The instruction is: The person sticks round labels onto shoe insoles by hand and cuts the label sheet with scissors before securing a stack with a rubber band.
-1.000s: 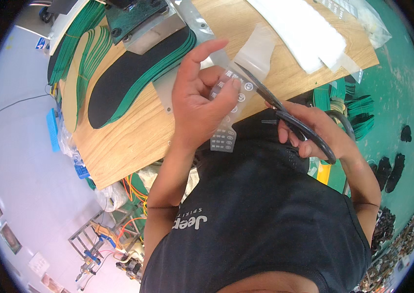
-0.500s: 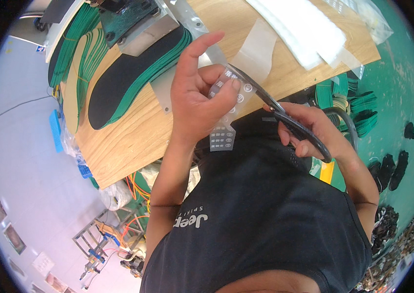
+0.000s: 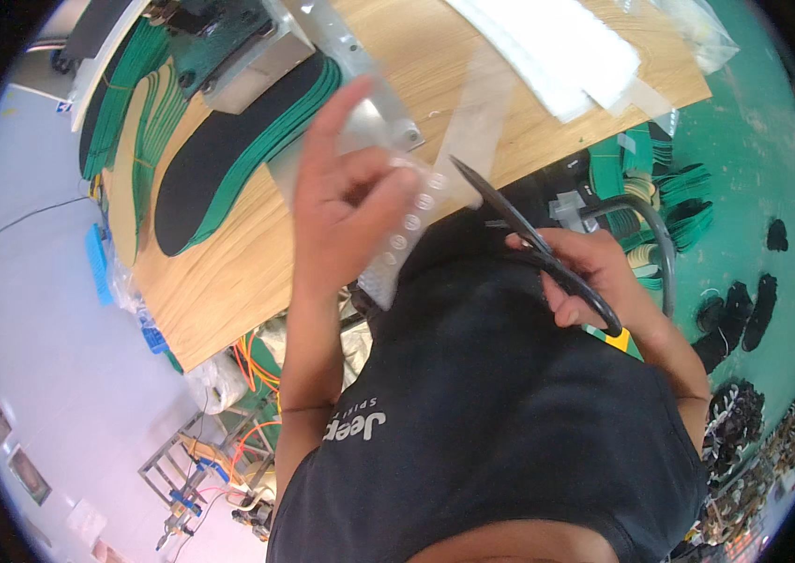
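My left hand (image 3: 336,211) pinches a translucent label sheet (image 3: 408,223) with rows of small white printed marks, its index finger stretched out. The sheet hangs at a slant past the table edge, in front of my black shirt. In my right hand (image 3: 594,272) is a pair of black scissors (image 3: 519,225), the fingers wrapped round the handles. The blades point up and left, look closed together and stand a little apart from the sheet. Past them, a clear film strip (image 3: 478,108) lies on the wooden table (image 3: 247,291).
Stacked black-and-green insoles (image 3: 219,169) lie beside a metal machine (image 3: 261,66) at the table's left. White sheets (image 3: 557,56) lie at the far right of it. A curved grey tube (image 3: 667,249) stands by my right arm, near bundled insoles (image 3: 683,202) on the green floor.
The label sheet has moved left and down with my left hand, away from the scissors. The scissor blades have come together, and the view has shifted slightly.
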The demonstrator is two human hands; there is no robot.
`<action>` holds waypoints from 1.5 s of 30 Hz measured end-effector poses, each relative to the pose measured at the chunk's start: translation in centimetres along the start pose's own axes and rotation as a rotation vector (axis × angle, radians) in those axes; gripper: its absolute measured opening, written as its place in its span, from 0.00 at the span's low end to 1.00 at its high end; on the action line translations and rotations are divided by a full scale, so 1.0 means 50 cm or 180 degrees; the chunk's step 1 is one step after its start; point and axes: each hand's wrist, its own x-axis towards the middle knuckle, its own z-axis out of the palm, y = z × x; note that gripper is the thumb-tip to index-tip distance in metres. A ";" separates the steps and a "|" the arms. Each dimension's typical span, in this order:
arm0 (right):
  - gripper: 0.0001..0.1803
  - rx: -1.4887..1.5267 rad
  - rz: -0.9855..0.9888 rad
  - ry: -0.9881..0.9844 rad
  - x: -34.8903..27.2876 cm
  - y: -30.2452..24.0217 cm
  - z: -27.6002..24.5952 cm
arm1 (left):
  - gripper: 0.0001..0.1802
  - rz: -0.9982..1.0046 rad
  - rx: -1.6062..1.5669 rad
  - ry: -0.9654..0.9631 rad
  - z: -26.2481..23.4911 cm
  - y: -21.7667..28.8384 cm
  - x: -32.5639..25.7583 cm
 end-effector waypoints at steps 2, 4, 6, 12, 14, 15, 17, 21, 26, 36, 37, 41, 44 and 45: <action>0.40 -0.0740 -0.0510 0.0513 -0.013 -0.003 -0.032 | 0.33 0.0113 -0.0017 0.0427 0.007 0.006 0.004; 0.36 -0.1426 -0.0493 0.1176 -0.010 -0.023 -0.085 | 0.31 0.0335 0.0181 0.0764 0.006 0.008 0.021; 0.31 -0.1625 -0.0489 0.1765 0.029 -0.047 -0.124 | 0.27 0.0467 0.1045 0.0395 -0.002 -0.021 0.052; 0.14 -0.3319 -0.0535 0.1821 0.198 -0.084 -0.277 | 0.25 0.0872 0.1933 -0.2659 0.127 -0.024 -0.004; 0.22 -0.3411 -0.0215 0.1757 0.224 -0.038 -0.343 | 0.27 0.1574 0.1414 -0.2688 0.150 -0.020 -0.029; 0.26 -0.3452 -0.0069 0.1702 0.236 -0.016 -0.369 | 0.29 0.1359 0.1109 -0.2789 0.143 0.002 -0.025; 0.24 -0.4170 -0.1054 0.1562 0.241 -0.001 -0.396 | 0.29 0.1334 0.0582 -0.2107 0.110 -0.003 -0.021; 0.24 -0.3633 -0.2587 0.1167 0.231 -0.087 -0.237 | 0.32 0.0635 -0.0714 -0.0438 0.037 0.013 -0.072; 0.20 -0.0881 -0.1393 -0.0432 0.201 -0.072 0.071 | 0.30 0.0991 -0.1115 0.0640 -0.005 -0.005 -0.055; 0.10 -0.0192 -0.0908 0.0071 0.250 -0.073 0.131 | 0.34 0.1546 0.1616 0.1173 -0.242 0.015 -0.026; 0.10 0.0011 -0.0613 0.0208 0.249 -0.073 0.123 | 0.36 0.1508 0.2682 0.0952 -0.274 0.035 -0.013; 0.12 0.0528 0.0125 0.0553 0.258 -0.056 0.105 | 0.44 0.1237 0.4754 0.0434 -0.345 0.030 0.023; 0.13 0.0783 0.0182 0.0711 0.257 -0.031 0.100 | 0.43 0.0581 0.4250 0.0187 -0.356 0.020 0.030; 0.13 0.0870 0.0253 0.0740 0.258 -0.034 0.101 | 0.43 0.0613 0.4265 0.0173 -0.358 0.017 0.032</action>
